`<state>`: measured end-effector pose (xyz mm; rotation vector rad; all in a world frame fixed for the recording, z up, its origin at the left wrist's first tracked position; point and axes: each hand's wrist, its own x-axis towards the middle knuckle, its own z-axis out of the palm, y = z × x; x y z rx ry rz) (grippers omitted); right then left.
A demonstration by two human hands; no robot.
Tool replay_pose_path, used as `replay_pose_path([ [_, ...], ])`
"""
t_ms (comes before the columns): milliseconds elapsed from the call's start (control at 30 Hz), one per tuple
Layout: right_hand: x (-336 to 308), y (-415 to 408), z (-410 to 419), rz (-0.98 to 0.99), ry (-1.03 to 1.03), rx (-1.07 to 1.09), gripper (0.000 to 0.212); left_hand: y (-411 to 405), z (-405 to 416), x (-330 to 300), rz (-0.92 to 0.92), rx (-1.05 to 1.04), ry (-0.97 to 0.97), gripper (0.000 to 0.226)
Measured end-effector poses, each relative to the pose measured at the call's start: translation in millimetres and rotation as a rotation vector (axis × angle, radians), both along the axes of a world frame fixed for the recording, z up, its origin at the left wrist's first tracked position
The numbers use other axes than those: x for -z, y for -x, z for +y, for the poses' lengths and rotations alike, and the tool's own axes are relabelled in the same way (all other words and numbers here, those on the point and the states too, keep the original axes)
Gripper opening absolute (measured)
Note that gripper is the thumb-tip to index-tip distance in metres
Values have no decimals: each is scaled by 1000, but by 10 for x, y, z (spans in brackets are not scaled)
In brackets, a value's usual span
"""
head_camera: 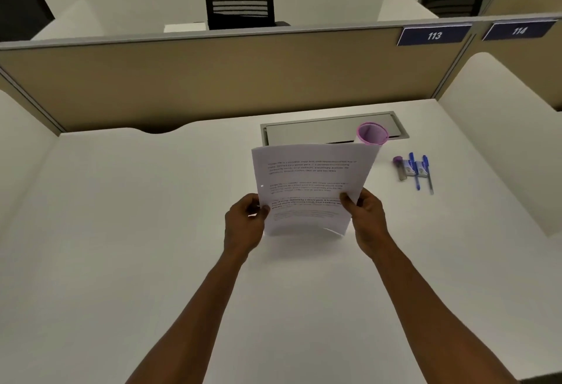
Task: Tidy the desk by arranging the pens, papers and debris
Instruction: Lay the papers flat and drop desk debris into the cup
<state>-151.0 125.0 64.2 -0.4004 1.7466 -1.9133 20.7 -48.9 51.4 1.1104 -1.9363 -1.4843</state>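
Note:
Printed white papers [310, 183] stand nearly upright over the middle of the white desk [121, 231], their lower edge close to the surface. My left hand [244, 221] grips their lower left edge and my right hand [366, 216] grips the lower right edge. Two blue pens [421, 172] lie side by side at the right, with small white-and-blue items and a purple-capped tube [400, 168] beside them. A pink cup [372, 133] stands behind the papers, partly hidden by their top corner.
A grey cable hatch [319, 131] is set into the desk behind the papers. Beige partitions [213, 79] wall the back, white side panels flank the desk. Blue number plates 113 [434, 35] and 114 sit on the partition. Black chairs stand beyond.

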Motion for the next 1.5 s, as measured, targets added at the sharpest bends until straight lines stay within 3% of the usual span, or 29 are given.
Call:
replay_pose_path([
  [667, 13, -21, 56, 62, -42, -79, 26, 139, 156, -83, 28, -8, 16, 21],
  [1267, 101, 51, 169, 59, -189, 20, 19, 218, 270, -65, 8, 82, 176, 28],
  [1500, -96, 104, 295, 153, -202, 46, 22, 243, 465, -173, 56, 61, 176, 26],
])
